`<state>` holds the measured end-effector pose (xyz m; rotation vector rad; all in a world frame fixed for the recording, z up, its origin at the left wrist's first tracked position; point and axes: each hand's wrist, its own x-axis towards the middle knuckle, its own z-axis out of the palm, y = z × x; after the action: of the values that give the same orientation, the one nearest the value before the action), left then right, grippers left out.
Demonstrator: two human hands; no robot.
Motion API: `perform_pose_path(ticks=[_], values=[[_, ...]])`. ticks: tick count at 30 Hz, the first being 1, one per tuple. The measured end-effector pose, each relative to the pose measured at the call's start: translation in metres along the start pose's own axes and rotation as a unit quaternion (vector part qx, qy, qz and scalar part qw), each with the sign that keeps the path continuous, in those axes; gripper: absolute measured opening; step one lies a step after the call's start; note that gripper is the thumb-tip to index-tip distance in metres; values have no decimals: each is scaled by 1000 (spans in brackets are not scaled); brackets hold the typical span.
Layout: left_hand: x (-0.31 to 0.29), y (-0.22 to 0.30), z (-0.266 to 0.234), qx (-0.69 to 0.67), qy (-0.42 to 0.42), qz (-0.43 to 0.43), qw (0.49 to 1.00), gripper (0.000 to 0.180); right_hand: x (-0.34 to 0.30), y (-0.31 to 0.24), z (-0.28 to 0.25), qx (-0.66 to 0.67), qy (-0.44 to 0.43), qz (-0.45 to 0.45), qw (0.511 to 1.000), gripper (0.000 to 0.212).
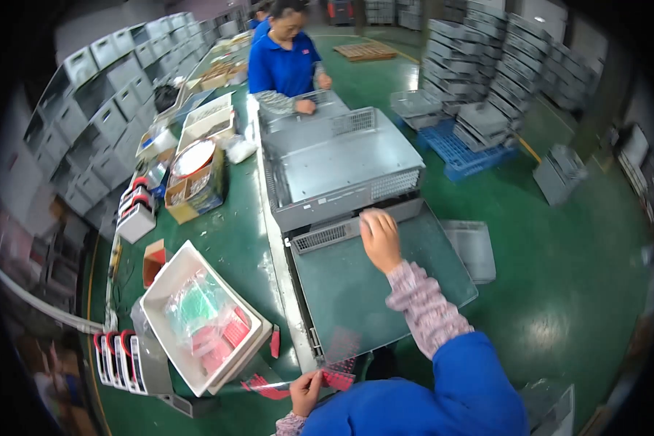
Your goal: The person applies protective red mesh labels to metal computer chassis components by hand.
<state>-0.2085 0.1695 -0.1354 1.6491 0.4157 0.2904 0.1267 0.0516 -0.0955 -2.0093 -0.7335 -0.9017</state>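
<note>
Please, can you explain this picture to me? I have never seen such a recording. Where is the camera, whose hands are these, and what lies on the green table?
There is no machine here. The single picture comes from a wide fisheye camera worn on a person's head and looking down, so straight edges bend near the rim.

The blue sleeves at the bottom belong to that person. The right hand rests on the far edge of a flat grey metal panel, next to its perforated strip. The left hand pinches a small red piece at the near edge.

Beyond the panel stands an open grey metal chassis. On the green table, a white tray holds bagged green and red parts, with cardboard boxes farther off. Another person in blue works at the far end. Grey crates are stacked around the room.
</note>
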Motion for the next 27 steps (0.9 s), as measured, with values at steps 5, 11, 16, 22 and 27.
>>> perform_pose_path(ticks=[5, 11, 16, 22, 27], values=[[-17, -11, -20, 8, -115, -8, 993, 15, -182, -84, -106, 157, -41, 352, 922, 10], [-23, -23, 3, 36, -246, 33, 968, 14, -271, -219, -153, 339, -108, 468, 809, 28], [-29, -17, 23, 2, -402, -23, 915, 15, -291, -231, -187, 269, -31, 456, 848, 19], [-74, -24, 83, 22, -604, -68, 794, 13, -351, -255, -260, 188, 114, 471, 854, 18], [-117, -4, 130, 80, -666, -36, 741, 11, -411, -263, -435, -455, 262, 481, 702, 29]])
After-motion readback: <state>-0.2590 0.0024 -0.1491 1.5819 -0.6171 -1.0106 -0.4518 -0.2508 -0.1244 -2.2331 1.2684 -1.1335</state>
